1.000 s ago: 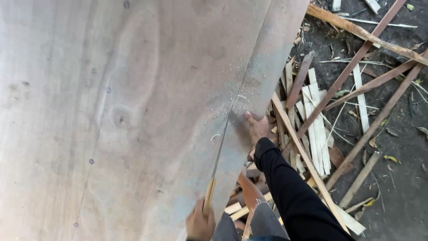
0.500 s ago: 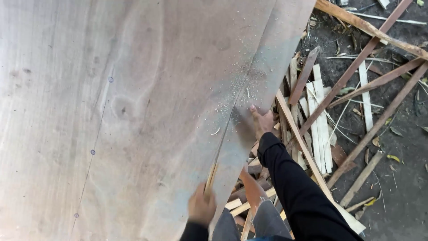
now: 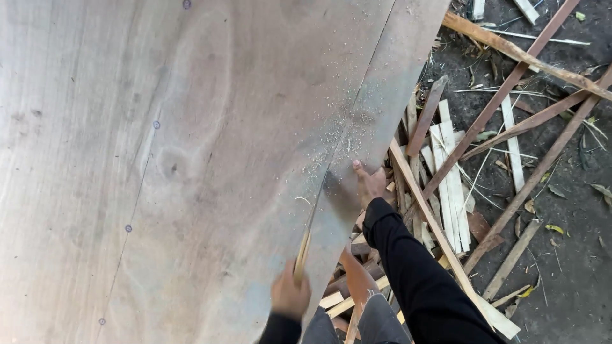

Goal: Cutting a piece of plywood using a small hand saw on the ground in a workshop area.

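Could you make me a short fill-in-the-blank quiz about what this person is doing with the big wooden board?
1. The left hand grips the handle of a thin ____ blade set in a cut in the large grey wooden board.
2. The right hand, in a ____ sleeve, presses on the board's edge.
3. Pale ____ is scattered on the board beside the cut.
4. Loose wooden strips lie on the dark ____ to the right.

Missing words: saw; black; sawdust; ground

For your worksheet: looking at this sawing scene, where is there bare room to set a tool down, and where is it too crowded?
Free: the broad board face left of the saw, and bare dirt at the far right. Crowded: the offcut pile beside the right hand.
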